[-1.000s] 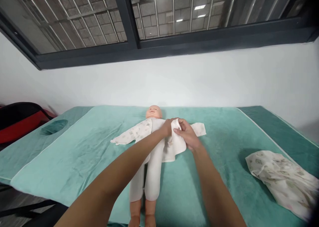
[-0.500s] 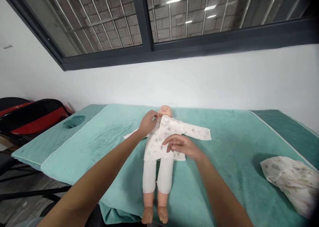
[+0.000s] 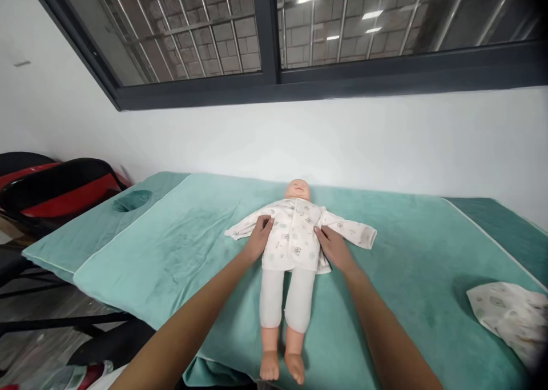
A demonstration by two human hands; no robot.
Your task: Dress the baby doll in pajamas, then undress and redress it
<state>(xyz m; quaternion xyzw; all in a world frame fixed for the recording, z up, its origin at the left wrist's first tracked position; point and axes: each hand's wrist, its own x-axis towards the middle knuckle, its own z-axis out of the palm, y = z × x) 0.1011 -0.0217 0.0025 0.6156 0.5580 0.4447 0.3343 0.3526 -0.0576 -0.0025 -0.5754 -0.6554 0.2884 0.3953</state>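
White printed cloth shirt [image 3: 295, 238] on bald, white-legged doll [image 3: 298, 301], on green plush cover [image 3: 411, 293]. Left hand [image 3: 259, 236] at shirt's 9 o'clock, right hand [image 3: 334, 248] at 3; fingers part-curled, touching it, can't tell if pinching.

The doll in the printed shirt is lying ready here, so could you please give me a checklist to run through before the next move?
1. Doll face up on the green sheet: ok.
2. Left hand and right hand at opposite sides of the shirt: ok.
3. Sleeves spread outward, away from the body: ok.
4. Hem even all round: not ok; a corner sticks out below the right hand.
5. Shirt front fastened: cannot tell; the closure is too small to read.
6. Printed cloth on the far right apart from the doll: ok.
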